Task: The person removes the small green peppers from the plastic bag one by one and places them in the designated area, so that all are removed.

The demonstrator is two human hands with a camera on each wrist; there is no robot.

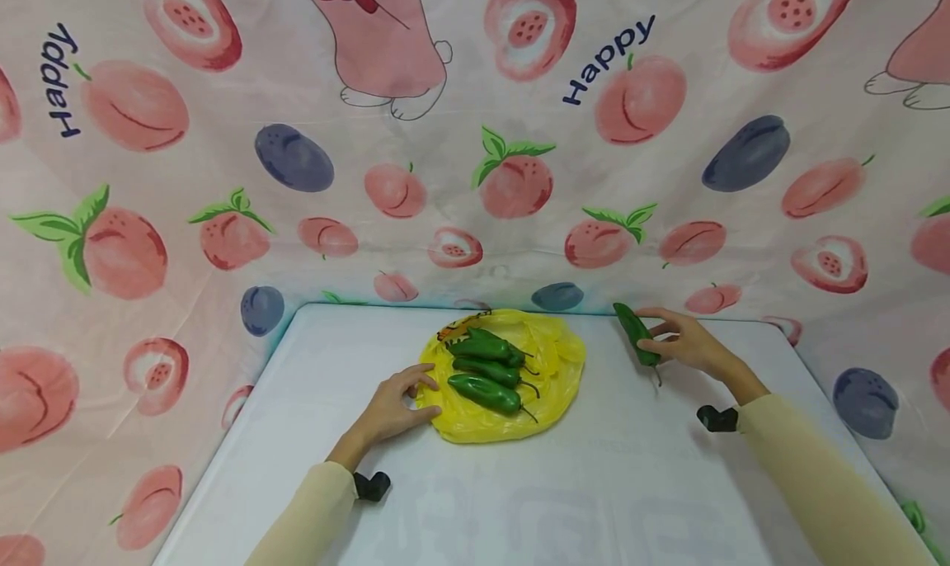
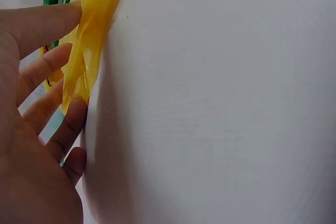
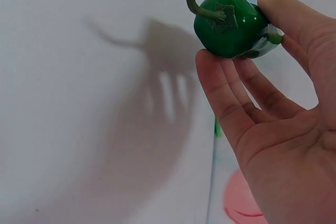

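Observation:
Between the thumb and fingers of my right hand [image 1: 690, 343] is a green chili pepper [image 1: 634, 333], held over the right back of the table. The right wrist view shows the pepper's stem end [image 3: 223, 22] facing the camera. My left hand [image 1: 393, 401] touches the left edge of a yellow plastic bag [image 1: 549, 401], its thumb and fingers spread along the rim. Seen from the left wrist, the fingers [image 2: 47, 72] lie against the bag's fold [image 2: 89, 40]; whether they pinch it is unclear. Several green peppers [image 1: 486, 393] lie side by side on the bag, stems to the right.
A white table [image 1: 564, 500] carries the bag. Behind it hangs a pink cloth [image 1: 445, 145] printed with fruit, meeting the table's back edge. A dark orange-patterned piece [image 1: 460, 327] shows at the bag's back left. Something green [image 1: 914, 516] sits at the lower right edge.

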